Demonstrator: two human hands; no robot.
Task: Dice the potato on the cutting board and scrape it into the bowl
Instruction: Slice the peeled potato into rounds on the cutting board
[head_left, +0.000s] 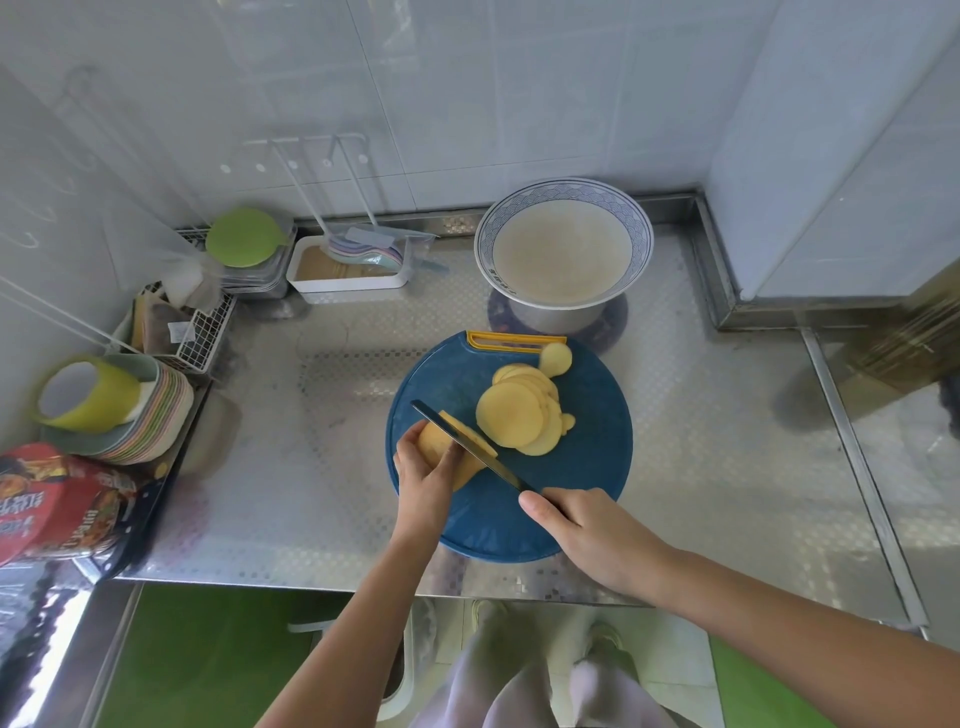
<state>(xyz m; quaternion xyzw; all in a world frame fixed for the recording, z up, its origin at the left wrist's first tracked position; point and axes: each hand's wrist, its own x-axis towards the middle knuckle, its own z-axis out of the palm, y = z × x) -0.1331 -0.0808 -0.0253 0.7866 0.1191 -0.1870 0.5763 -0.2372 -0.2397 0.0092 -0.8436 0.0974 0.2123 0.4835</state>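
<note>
While the potato end (432, 441) is clasped on the cutting board (587, 467) by the left grip (423, 483), the knife (460, 446) is held by the right grip (587, 525); slices (511, 415) are piled, but dicing and scraping into the bowl (484, 244) are judged not yet done.

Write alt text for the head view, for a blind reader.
The right hand cuts a potato with a knife while the left hand holds it on a blue cutting board; slices lie beside, a bowl behind.
</note>
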